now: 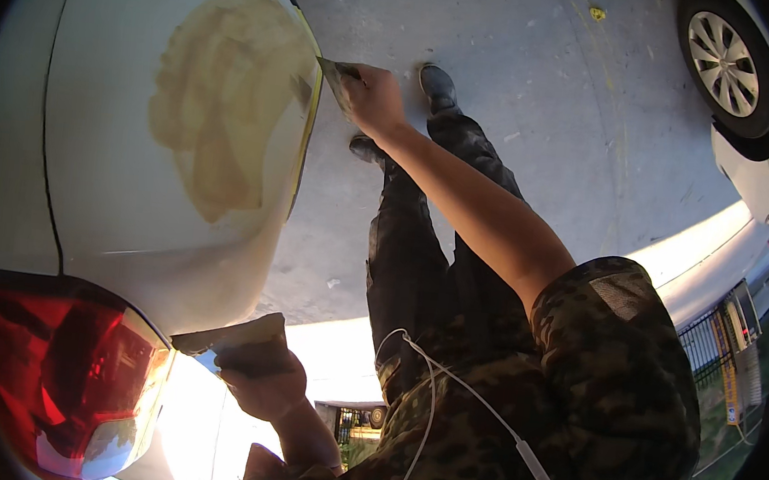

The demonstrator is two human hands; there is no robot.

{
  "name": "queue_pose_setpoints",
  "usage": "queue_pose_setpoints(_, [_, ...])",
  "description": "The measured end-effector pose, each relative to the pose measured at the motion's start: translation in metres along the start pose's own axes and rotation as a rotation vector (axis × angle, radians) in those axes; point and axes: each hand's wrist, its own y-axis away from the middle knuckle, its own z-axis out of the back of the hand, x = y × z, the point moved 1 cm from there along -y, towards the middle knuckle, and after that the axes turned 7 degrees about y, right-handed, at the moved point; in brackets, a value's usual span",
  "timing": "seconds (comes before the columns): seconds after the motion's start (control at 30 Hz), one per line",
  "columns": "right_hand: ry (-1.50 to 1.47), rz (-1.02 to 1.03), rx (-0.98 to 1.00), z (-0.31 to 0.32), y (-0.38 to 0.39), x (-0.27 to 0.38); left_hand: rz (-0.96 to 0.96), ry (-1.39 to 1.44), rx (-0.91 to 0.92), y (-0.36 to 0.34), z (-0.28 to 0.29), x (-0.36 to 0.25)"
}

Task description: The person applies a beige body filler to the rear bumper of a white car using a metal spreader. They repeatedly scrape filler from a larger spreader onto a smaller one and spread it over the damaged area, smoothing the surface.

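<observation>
My right hand is closed on a thin flat spreader at the edge of the white car's rear panel. A broad, uneven patch of beige filler covers the panel's upper part, beside the spreader. Lower down, my left hand grips a wide flat plate, dark in shadow, near the corner of the red tail light; whether the plate touches the light I cannot tell.
A second white car with a silver wheel stands at upper right on the grey concrete floor. My boots are on that floor below the panel. A metal fence shows at the right rim. A white earphone cable hangs over my front.
</observation>
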Motion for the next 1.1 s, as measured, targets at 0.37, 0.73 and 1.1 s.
queue_pose_setpoints(0.37, [0.060, 0.071, 0.066, -0.026, -0.018, 0.015, 1.135, 1.689, -0.540, 0.046, -0.010, 0.016])
queue_pose_setpoints(0.73, [0.000, -0.006, 0.041, -0.014, 0.049, 0.066, 1.391, 1.677, -0.675, 0.077, -0.028, 0.034])
queue_pose_setpoints(1.1, [-0.001, -0.093, 0.064, 0.013, 0.094, 0.123, 1.534, 2.582, -0.833, 0.059, -0.022, 0.027])
